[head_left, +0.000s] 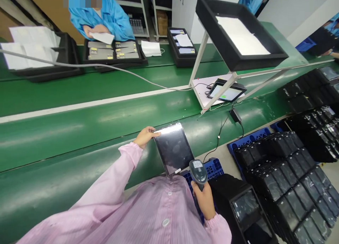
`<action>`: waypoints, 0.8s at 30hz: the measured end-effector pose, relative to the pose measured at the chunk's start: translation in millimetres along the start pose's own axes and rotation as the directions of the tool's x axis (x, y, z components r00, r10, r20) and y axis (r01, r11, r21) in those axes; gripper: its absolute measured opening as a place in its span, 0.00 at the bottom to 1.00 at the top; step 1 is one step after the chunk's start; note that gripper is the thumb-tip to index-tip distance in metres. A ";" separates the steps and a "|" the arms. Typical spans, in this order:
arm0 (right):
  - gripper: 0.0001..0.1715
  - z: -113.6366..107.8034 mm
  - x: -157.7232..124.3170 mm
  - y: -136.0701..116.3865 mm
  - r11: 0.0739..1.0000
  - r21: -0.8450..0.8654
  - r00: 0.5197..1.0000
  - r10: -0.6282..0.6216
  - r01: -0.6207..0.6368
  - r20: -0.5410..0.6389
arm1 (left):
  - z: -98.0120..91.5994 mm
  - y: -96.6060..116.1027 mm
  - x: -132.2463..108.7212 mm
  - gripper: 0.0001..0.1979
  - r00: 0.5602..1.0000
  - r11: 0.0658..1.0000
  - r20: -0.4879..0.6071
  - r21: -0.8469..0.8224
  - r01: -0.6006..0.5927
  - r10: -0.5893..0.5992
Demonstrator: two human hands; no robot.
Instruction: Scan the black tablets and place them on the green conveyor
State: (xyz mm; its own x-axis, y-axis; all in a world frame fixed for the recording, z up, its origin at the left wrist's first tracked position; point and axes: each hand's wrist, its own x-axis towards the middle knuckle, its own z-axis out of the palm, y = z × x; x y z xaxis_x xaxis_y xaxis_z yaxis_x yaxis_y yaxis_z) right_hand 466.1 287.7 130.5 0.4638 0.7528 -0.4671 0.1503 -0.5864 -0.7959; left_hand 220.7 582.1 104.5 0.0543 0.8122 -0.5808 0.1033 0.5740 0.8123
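Black glossy tablet point(174, 148) at the near edge of the green bench point(79, 166), far-left corner pinched in the left hand point(145, 136), likely to leave most of its face uncovered, while the right hand point(204, 200) wraps the handheld scanner point(198, 171) handle, presumably so its head is free.

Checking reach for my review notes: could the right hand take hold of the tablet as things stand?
Probably not as is: the right hand is wrapped around the handheld scanner, so it looks occupied. The tablet itself seems close by, held at a far corner by the left hand.
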 end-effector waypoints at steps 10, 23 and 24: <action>0.35 18.6 68.9 3.5 0.818 0.575 0.991 0.089 -0.013 -0.104 | 25.2 48.9 -14.5 0.38 0.976 0.993 0.216 -0.105 0.047 -0.024; 0.32 -66.5 246.2 54.6 0.733 0.676 0.927 0.197 0.078 -0.320 | 237.5 69.0 135.2 0.25 0.845 0.942 0.510 0.334 -0.020 -0.163; 0.32 -63.9 251.1 61.8 0.736 0.675 0.923 0.222 0.054 -0.316 | 244.5 63.5 144.8 0.24 0.850 0.926 0.500 0.376 -0.039 -0.166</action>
State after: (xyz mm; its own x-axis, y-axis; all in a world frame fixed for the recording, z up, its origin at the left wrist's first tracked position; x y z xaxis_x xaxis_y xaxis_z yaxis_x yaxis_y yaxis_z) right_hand 647.7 421.3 -11.3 0.7370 0.4701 -0.4856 -0.4533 -0.1890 -0.8711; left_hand 478.0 710.6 59.1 0.5251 0.5430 -0.6553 0.4665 0.4603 0.7553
